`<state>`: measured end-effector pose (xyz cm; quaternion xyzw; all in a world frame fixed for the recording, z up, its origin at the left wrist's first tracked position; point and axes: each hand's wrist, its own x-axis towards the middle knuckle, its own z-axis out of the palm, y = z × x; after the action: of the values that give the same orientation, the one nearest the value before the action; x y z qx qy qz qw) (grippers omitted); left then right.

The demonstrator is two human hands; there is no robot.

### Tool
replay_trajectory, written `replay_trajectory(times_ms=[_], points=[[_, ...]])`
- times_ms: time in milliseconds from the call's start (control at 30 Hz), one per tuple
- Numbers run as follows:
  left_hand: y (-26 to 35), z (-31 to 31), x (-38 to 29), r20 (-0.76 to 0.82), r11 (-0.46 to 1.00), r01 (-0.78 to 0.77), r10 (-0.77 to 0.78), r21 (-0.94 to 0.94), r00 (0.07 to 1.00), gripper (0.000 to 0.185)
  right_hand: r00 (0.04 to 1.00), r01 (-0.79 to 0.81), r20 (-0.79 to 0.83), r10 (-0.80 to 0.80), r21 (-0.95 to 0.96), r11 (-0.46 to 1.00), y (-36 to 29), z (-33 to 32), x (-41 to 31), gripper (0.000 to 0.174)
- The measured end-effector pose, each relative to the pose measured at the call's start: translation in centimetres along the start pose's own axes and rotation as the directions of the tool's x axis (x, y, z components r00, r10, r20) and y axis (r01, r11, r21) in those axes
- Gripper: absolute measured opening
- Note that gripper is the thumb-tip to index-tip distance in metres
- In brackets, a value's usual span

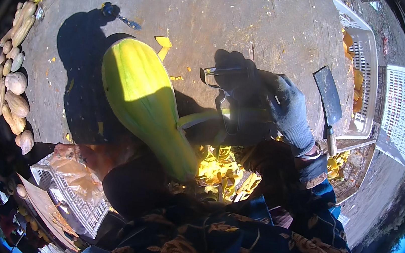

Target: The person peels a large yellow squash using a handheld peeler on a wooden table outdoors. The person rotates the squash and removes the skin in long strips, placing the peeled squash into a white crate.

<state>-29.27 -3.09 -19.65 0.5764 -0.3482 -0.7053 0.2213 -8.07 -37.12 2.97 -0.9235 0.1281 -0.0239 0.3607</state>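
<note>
A large peeled squash, pale yellow-green, lies tilted on the wooden board, its narrow end pointing down towards my body. My right hand, in a grey glove, grips a wide metal Y-shaped peeler to the right of the squash. From the squash's side a strip of peel sticks out and runs behind the peeler's frame. My left hand is out of view; deep shadow covers the area around the squash's lower end. A curled peel scrap rests just above the squash.
A cleaver lies at the board's right edge, beside a white plastic crate holding orange pieces. A spoon is farther up. Several unpeeled squashes line the left edge. Yellow peelings heap below; another crate stands lower left.
</note>
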Motion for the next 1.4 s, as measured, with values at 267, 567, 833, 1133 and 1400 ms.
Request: replay_trajectory(times_ms=[267, 567, 833, 1133, 1400], points=[[0.4, 2.1, 0.5, -0.156, 1.000, -0.022, 0.019, -0.016, 0.988, 0.031, 0.946, 0.312, 0.118, -0.302, -0.075, 0.947, 0.9, 1.7, -2.2, 0.028], [6.7, -0.5, -5.0, -0.649, 0.952, -0.306, 0.228, -0.009, 0.726, 0.032, 0.942, 0.329, 0.050, -0.331, -0.322, 0.888, 3.8, 7.8, -5.0, 0.053], [17.7, -6.5, -14.6, -0.961, 0.954, -0.296, 0.126, 0.049, 0.246, 0.035, 0.980, 0.168, -0.030, -0.195, -0.397, 0.903, 3.6, 9.8, -8.2, 0.052], [14.6, -17.7, -15.8, -0.950, 0.994, -0.110, -0.058, -0.025, -0.305, 0.089, 0.921, 0.330, 0.260, -0.291, -0.120, 0.936, 3.2, 7.5, -13.3, 0.031], [11.5, -21.5, -12.4, -0.968, 0.745, -0.642, -0.249, -0.183, -0.014, 0.081, 0.995, -0.037, -0.092, 0.024, -0.150, 0.988, -2.1, 7.6, -4.8, 0.037]])
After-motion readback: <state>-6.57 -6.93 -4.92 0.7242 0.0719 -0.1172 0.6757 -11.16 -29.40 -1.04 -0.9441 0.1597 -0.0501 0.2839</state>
